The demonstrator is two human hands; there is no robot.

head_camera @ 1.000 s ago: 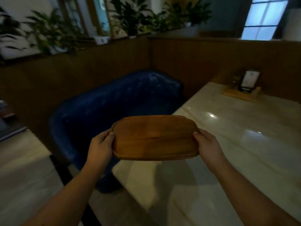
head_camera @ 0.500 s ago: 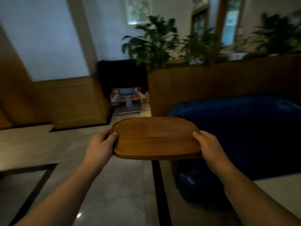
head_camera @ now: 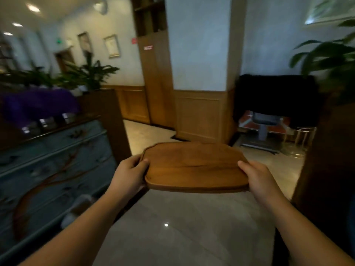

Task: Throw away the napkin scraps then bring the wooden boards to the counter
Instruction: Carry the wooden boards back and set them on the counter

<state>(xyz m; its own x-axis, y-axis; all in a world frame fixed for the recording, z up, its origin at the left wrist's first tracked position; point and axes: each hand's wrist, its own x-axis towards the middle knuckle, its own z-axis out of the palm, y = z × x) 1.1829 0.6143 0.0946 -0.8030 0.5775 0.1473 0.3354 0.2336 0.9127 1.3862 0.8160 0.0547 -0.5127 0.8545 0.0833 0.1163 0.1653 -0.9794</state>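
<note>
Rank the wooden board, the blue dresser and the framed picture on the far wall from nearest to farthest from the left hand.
1. Wooden board: held by the left hand.
2. Blue dresser: alongside, to the left.
3. Framed picture: on the far wall, upper left.

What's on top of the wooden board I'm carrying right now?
Nothing lies on the wooden board: its top face is bare. Only the thumbs of the left hand and right hand rest on its edges. The underside and fingers beneath are hidden.
</note>
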